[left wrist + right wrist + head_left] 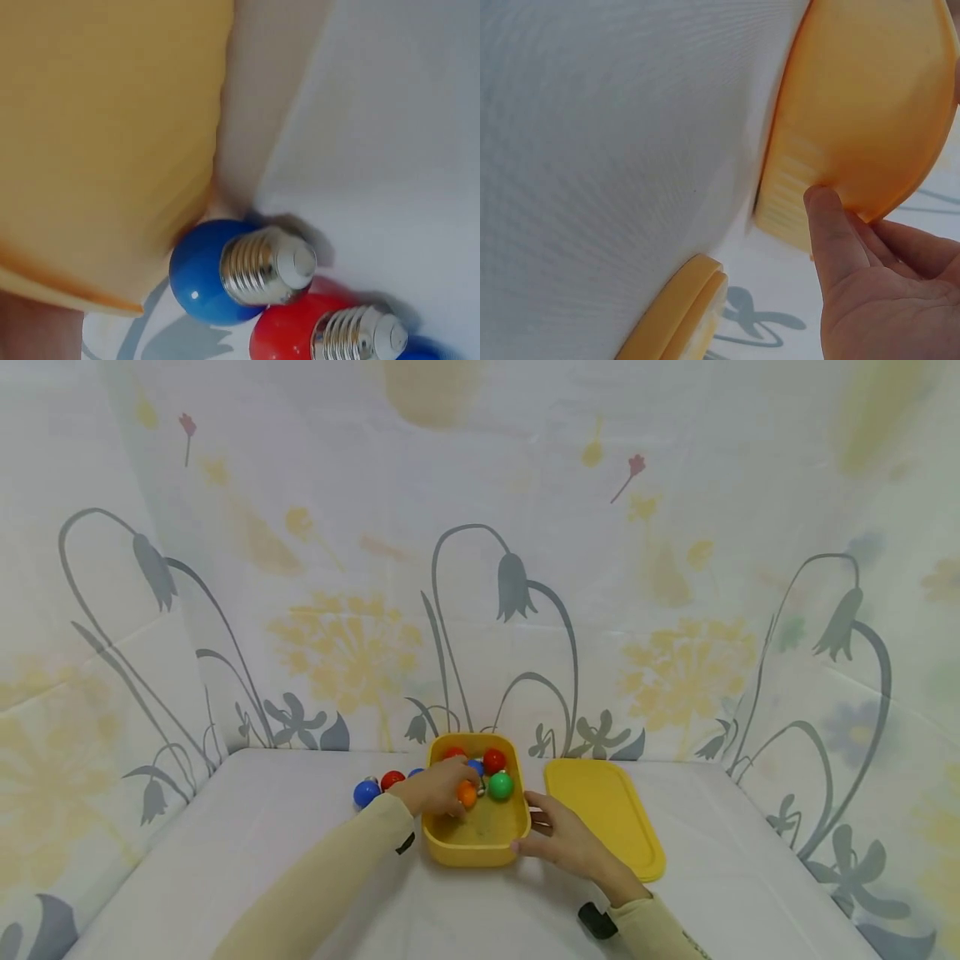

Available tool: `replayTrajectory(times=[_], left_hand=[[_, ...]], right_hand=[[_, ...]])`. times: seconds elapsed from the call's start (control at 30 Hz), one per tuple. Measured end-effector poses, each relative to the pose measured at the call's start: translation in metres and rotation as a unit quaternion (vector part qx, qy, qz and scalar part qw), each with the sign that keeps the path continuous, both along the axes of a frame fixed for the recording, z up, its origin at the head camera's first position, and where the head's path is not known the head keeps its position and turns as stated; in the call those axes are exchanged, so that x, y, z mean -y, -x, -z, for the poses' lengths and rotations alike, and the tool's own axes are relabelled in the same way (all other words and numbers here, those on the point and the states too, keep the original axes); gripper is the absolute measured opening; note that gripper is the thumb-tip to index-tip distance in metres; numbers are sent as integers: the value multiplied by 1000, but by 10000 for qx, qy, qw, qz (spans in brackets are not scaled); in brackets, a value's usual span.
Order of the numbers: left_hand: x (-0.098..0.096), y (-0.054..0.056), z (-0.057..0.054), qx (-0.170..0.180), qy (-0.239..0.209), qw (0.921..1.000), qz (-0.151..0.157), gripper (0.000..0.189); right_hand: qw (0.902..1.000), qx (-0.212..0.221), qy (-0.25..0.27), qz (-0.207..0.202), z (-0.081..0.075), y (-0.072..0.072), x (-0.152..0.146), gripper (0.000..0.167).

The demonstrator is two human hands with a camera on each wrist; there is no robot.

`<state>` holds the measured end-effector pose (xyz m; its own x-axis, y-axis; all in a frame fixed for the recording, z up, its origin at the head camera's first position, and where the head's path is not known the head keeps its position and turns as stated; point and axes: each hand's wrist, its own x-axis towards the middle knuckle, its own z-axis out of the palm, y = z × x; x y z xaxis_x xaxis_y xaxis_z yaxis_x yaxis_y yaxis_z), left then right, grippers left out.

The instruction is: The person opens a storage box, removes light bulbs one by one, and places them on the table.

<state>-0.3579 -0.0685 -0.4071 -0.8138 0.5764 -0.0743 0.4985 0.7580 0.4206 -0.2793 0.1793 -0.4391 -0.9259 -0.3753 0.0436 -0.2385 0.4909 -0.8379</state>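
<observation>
A yellow plastic box [472,856] holds several colored light bulbs, among them a green bulb [500,786], a red bulb [494,761] and a blue bulb [476,767]. Reaching over its left wall, my left hand [438,785] has its fingers bent around an orange bulb [467,794] inside the box. Those fingertips are partly hidden. My right hand [562,839] rests its thumb and fairly straight fingers against the box's near right corner; the right wrist view shows the thumb [832,232] touching the wall.
Left of the box lie a blue bulb [367,793] and a red bulb [392,780], with another blue bulb [416,772] partly behind my left hand. A flat yellow lid [607,818] lies on the white table [720,860] to the right. Patterned cloth hangs behind.
</observation>
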Motion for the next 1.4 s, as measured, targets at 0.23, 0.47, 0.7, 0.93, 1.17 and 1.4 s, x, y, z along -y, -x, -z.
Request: replayTrajectory(times=[0.23,0.47,0.7,0.93,1.17,1.4], left_hand=[[-3,0,4,5,-25,10000,6,49],[-4,-3,1,43,6,10000,-66,49],[-4,-6,0,178,-195,9996,-111,52],[-2,-8,-7,-96,-395,9992,-54,49],[13,-10,-21,-467,-943,9944,129,41],[39,-19,-33,-723,-1306,9888,10,39]], right_hand=[[10000,-4,-59,-37,1,1,-1,85],[9999,15,-106,-35,0,0,-1,85],[10000,45,-69,-46,2,1,-2,85],[10000,33,-6,-55,2,0,-1,85],[10000,46,-52,-1,1,0,-1,85],[9999,83,-23,70,2,1,-1,85]])
